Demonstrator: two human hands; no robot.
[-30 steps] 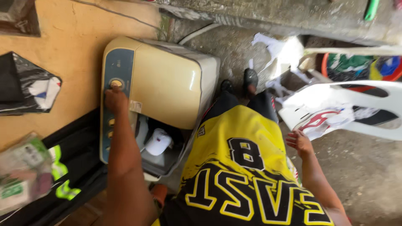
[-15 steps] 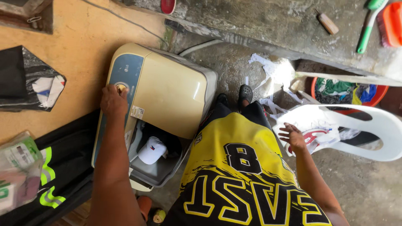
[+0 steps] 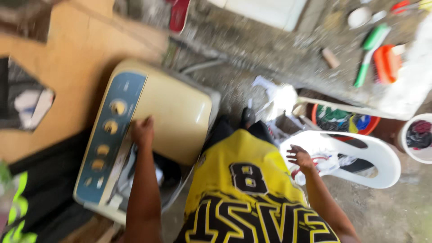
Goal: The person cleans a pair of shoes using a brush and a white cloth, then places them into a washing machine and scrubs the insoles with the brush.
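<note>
Left hand (image 3: pixel 142 131) flat on cream plastic washing machine lid (image 3: pixel 173 114), grip holding nothing, right hand (image 3: pixel 300 157) spread wide over white plastic chair (image 3: pixel 373 157).

The washing machine (image 3: pixel 148 130) stands left of the person; the plastic chair (image 3: pixel 360 157) stands right, with the laundry basin (image 3: pixel 344 119) behind it.

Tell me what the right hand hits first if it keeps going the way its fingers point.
The right hand, fingers spread and empty, points toward the white plastic chair. It would likely meet the printed white cloth lying on that chair first, though motion blur leaves depth uncertain.
</note>
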